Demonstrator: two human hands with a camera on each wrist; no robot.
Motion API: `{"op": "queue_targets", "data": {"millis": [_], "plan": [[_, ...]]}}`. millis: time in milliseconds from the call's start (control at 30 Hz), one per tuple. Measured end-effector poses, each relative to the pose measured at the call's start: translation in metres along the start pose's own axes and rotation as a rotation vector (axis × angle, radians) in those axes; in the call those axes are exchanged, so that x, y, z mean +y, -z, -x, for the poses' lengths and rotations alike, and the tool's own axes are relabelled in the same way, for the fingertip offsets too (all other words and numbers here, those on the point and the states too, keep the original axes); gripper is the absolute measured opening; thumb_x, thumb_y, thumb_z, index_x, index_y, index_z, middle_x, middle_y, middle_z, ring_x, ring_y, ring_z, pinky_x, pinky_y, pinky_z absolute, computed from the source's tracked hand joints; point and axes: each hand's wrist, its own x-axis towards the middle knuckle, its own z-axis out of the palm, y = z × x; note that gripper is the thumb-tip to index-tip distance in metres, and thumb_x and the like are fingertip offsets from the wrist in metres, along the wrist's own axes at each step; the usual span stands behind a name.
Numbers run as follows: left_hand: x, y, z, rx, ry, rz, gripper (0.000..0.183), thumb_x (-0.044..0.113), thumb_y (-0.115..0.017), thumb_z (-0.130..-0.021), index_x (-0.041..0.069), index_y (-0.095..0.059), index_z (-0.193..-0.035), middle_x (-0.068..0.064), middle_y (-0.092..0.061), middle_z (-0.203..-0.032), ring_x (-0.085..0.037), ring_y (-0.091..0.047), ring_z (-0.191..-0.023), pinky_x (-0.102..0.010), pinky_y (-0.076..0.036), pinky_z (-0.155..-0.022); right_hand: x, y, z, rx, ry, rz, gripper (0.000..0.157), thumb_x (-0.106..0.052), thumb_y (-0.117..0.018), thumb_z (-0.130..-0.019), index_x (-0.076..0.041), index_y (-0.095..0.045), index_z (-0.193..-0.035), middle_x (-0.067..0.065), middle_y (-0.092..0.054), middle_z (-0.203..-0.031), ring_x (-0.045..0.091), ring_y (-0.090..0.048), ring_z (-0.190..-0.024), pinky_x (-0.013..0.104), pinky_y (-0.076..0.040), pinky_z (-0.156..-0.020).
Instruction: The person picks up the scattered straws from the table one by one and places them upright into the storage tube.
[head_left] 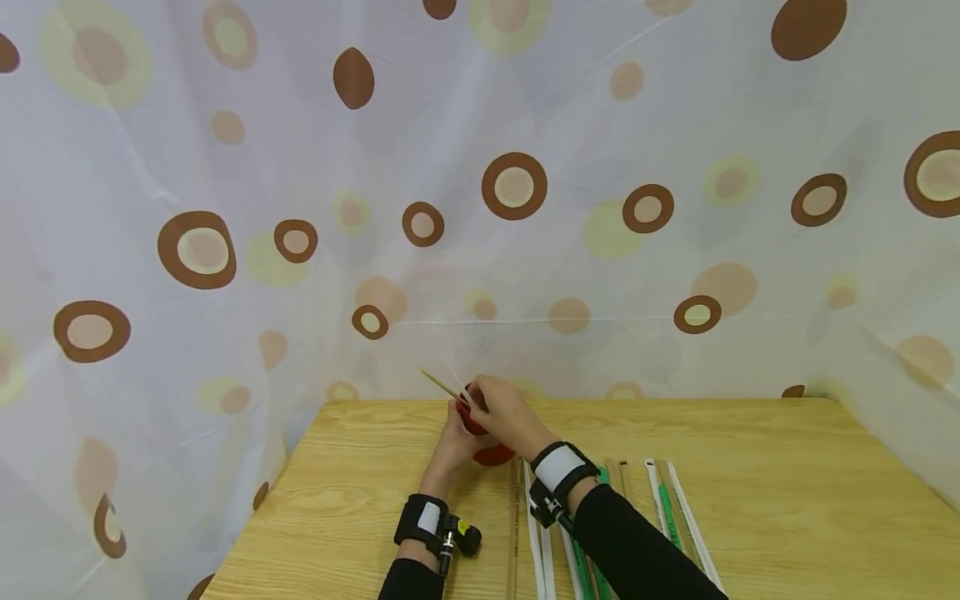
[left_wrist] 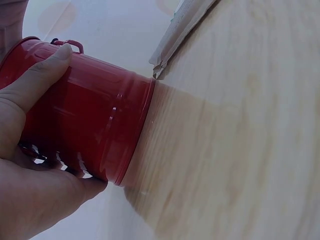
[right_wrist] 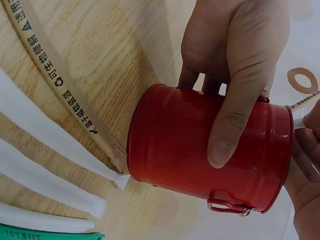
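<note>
My left hand (head_left: 452,442) grips a small red metal bucket (right_wrist: 175,135), its thumb laid across the side. The bucket has a little wire handle loop (right_wrist: 227,205) and stands at the wooden table's surface. A tan wrapped straw (head_left: 438,382) leans out over the bucket's rim. At the rim, my right hand (head_left: 510,412) pinches a thin white wrapped straw (head_left: 456,379); in the right wrist view its fingertips (right_wrist: 312,117) are at the bucket's mouth. The inside of the bucket is hidden.
Several wrapped straws lie side by side on the table: a tan printed one (right_wrist: 65,90), white ones (right_wrist: 50,137) and green ones (head_left: 670,515). Some lie under my right forearm. A dotted curtain (head_left: 570,250) hangs behind the table's far edge (head_left: 675,399).
</note>
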Motion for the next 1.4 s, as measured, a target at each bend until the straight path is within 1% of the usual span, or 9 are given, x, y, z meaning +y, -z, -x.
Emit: {"op": "queue_targets", "data": {"millis": [200,300,467,667,900,1067,1200,1300,1400], "plan": [[-0.001,0.001,0.002,0.026,0.044,-0.072,0.084,0.0,-0.082,-0.082,0.008,-0.025,-0.143,-0.021,-0.039,-0.154,-0.039,-0.04,-0.141,-0.058,-0.029,-0.118,-0.003,-0.001,0.0,-0.044,-0.01,-0.008,0.014,-0.006,-0.071,-0.094,-0.003,-0.064,-0.105,0.007,-0.064,-0.092,0.018,-0.06,-0.08,0.031,-0.056,-0.072],[-0.002,0.001,0.002,0.022,0.04,-0.1,0.081,0.0,-0.08,-0.083,0.005,-0.025,-0.142,-0.023,-0.039,-0.153,-0.04,-0.04,-0.141,-0.058,-0.03,-0.117,-0.003,0.0,0.0,-0.051,0.008,0.004,0.014,-0.006,-0.071,-0.094,-0.003,-0.064,-0.105,0.007,-0.064,-0.093,0.018,-0.061,-0.08,0.031,-0.056,-0.073],[0.001,-0.001,-0.002,0.013,0.012,-0.107,0.08,-0.001,-0.079,-0.084,0.005,-0.025,-0.142,-0.02,-0.044,-0.15,-0.034,-0.042,-0.139,-0.053,-0.031,-0.118,-0.006,0.006,0.0,-0.035,0.037,0.006,0.016,-0.006,-0.073,-0.093,-0.004,-0.062,-0.105,0.006,-0.062,-0.092,0.017,-0.059,-0.08,0.031,-0.056,-0.072],[0.001,-0.004,-0.002,0.041,0.062,-0.099,0.095,0.008,-0.085,-0.081,0.007,-0.021,-0.151,-0.02,-0.042,-0.152,-0.038,-0.043,-0.139,-0.056,-0.033,-0.116,-0.009,0.023,0.009,0.001,0.006,0.001,0.019,-0.006,-0.071,-0.094,-0.003,-0.063,-0.111,0.005,-0.064,-0.096,0.018,-0.063,-0.083,0.033,-0.057,-0.074],[-0.004,-0.007,-0.005,0.024,0.057,-0.071,0.101,0.014,-0.09,-0.077,0.013,-0.024,-0.153,-0.012,-0.046,-0.15,-0.033,-0.045,-0.137,-0.055,-0.035,-0.116,-0.005,0.052,0.047,0.077,-0.11,-0.061,0.02,-0.004,-0.069,-0.094,-0.004,-0.064,-0.114,0.005,-0.067,-0.102,0.02,-0.065,-0.089,0.035,-0.057,-0.077],[-0.003,-0.007,-0.007,0.042,0.037,-0.096,0.097,0.011,-0.09,-0.076,0.012,-0.027,-0.15,-0.012,-0.049,-0.147,-0.034,-0.045,-0.136,-0.057,-0.034,-0.115,0.001,0.07,0.077,0.074,-0.203,-0.048,0.02,-0.004,-0.067,-0.095,-0.004,-0.064,-0.116,0.008,-0.068,-0.106,0.025,-0.067,-0.096,0.039,-0.058,-0.081],[-0.003,-0.008,-0.007,0.032,0.036,-0.071,0.097,0.008,-0.089,-0.077,0.012,-0.027,-0.151,-0.013,-0.048,-0.148,-0.034,-0.044,-0.137,-0.056,-0.034,-0.115,0.008,0.086,0.104,0.07,-0.275,-0.023,0.02,-0.005,-0.066,-0.096,-0.006,-0.064,-0.115,0.007,-0.069,-0.105,0.024,-0.067,-0.095,0.04,-0.058,-0.081],[-0.001,-0.008,-0.007,0.017,0.043,-0.028,0.098,0.006,-0.089,-0.077,0.012,-0.025,-0.152,-0.012,-0.046,-0.149,-0.033,-0.043,-0.138,-0.053,-0.035,-0.115,0.016,0.102,0.123,0.044,-0.336,0.008,0.02,-0.005,-0.066,-0.095,-0.003,-0.065,-0.115,0.009,-0.069,-0.105,0.025,-0.067,-0.094,0.042,-0.058,-0.08],[0.001,-0.009,-0.006,0.012,0.041,-0.015,0.099,0.006,-0.088,-0.077,0.012,-0.024,-0.152,-0.012,-0.046,-0.149,-0.033,-0.043,-0.137,-0.053,-0.036,-0.115,0.029,0.122,0.14,-0.033,-0.41,0.011,0.023,-0.006,-0.065,-0.095,0.0,-0.063,-0.117,0.013,-0.068,-0.107,0.028,-0.067,-0.093,0.043,-0.058,-0.077]]}}
